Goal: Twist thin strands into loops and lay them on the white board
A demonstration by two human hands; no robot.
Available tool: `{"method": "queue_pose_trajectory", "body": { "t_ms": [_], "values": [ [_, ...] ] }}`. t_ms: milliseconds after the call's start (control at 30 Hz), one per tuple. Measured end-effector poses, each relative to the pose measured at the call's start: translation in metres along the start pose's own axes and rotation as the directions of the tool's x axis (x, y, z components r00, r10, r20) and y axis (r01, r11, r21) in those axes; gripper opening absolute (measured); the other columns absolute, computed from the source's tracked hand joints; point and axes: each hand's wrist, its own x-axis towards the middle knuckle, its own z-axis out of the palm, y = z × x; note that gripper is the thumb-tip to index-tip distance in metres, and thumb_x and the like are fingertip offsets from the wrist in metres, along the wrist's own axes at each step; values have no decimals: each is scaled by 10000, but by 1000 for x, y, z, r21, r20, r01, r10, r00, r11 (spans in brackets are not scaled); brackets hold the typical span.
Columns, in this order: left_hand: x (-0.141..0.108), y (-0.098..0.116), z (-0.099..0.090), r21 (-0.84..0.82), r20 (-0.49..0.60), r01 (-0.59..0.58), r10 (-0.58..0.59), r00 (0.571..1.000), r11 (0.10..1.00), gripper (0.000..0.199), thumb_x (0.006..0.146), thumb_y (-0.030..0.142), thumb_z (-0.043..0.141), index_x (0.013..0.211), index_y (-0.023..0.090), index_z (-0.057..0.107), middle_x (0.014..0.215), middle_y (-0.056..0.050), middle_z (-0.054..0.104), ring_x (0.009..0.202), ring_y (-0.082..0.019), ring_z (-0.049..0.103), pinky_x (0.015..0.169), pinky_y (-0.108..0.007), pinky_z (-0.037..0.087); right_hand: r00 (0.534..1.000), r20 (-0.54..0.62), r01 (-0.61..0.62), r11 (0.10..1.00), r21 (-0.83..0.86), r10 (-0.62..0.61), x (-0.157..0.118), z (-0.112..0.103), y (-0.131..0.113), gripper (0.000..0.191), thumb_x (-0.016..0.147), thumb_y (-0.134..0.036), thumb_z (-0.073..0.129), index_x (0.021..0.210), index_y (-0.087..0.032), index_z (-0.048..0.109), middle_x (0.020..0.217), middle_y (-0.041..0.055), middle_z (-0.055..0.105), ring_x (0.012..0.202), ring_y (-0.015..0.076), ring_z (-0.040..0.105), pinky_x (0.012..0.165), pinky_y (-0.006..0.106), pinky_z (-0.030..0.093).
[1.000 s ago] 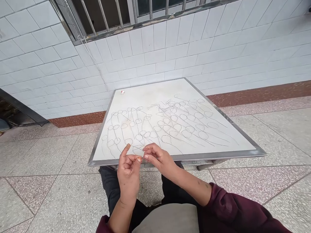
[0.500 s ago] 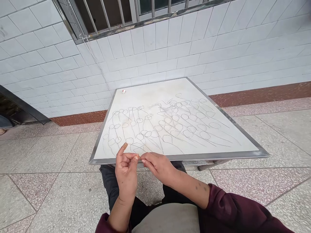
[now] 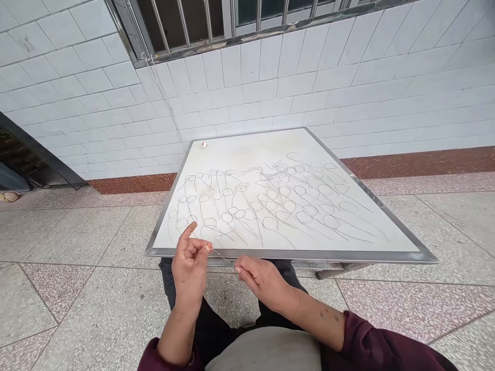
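A white tiled wall [image 3: 348, 87] with a barred window [image 3: 216, 20] at its top fills the upper view; a red-brown skirting band [image 3: 421, 161] runs along its foot. Below it lies a speckled stone floor [image 3: 77, 288] of large slabs. A square white table [image 3: 247, 149] with a metal rim stands against the wall, directly in front of the seated person, whose dark trousers [image 3: 181, 293] show under its near edge. Many thin wire loops [image 3: 270, 203], each a small oval with a long straight tail, lie in rows across the middle and near part of the tabletop, tails pointing roughly toward the person. A small white-and-red bit [image 3: 203, 145] lies alone near the far left corner of the table. Both forearms come up from maroon sleeves [image 3: 371, 340]. The left hand [image 3: 188, 270] is raised at the table's near edge, palm toward the camera, index finger extended upward, thumb and middle finger pinched on one end of a thin wire [image 3: 222, 255]. The right hand [image 3: 263, 281] is lower and just to the right, back upward, fingers curled, with thumb and forefinger pinched on the other end. The wire is a short, nearly straight strand stretched between the two hands, just in front of the table's rim and above the person's lap.
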Motion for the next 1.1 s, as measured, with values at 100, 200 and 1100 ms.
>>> {"method": "queue_pose_trajectory", "body": {
  "t_ms": [100, 200, 1100],
  "values": [
    [-1, -4, 1, 11, 21, 21, -21, 1000, 1000, 568, 805, 256, 677, 1340, 255, 487, 747, 46, 604, 754, -120, 586, 815, -258, 446, 998, 26, -53, 999, -13, 53, -5, -4, 2, 176, 975, -205, 370, 841, -213, 482, 710, -6, 587, 665, 142, 554, 643, 251, 402],
    [2, -2, -2, 24, -20, 15, -15, 1000, 1000, 553, 801, 271, 677, 1327, 261, 508, 760, 44, 602, 768, -123, 584, 825, -262, 445, 994, 87, -66, 998, 10, 65, -13, -3, 4, 196, 965, -206, 377, 795, -214, 474, 717, -2, 584, 676, 146, 548, 649, 258, 405],
    [-4, -8, 11, 149, 400, 119, -170, 901, 982, 569, 807, 209, 609, 1355, 228, 453, 718, 26, 625, 687, -157, 628, 731, -318, 484, 936, 74, -289, 629, 722, 345, 39, -10, 2, 233, 833, -429, 620, 919, -213, 606, 721, -45, 559, 503, 62, 481, 467, 202, 380]
  ]
}}
